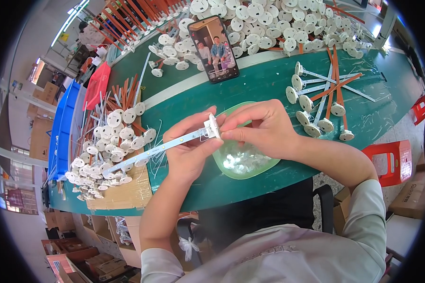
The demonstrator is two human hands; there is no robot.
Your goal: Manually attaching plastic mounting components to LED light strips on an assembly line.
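Note:
My left hand (186,146) is closed around the base end of an LED strip light (167,145). Its narrow, pale strip runs down to the left from a round white base (212,128). My right hand (264,125) pinches at the base's right face with thumb and forefinger; anything small between those fingertips is hidden. Below the hands sits a light green bowl (269,165) with small clear pieces (238,159) in it. Left of the hands, several more strip lights with white round bases (113,137) are heaped on brown cardboard (137,191).
On the green table (259,89), a phone (213,49) showing a video leans against a large pile of white bases (269,23). Crossed strip lights (326,94) lie to the right. Blue (63,127) and red bins (97,85) border the left; a red stool (389,162) stands at right.

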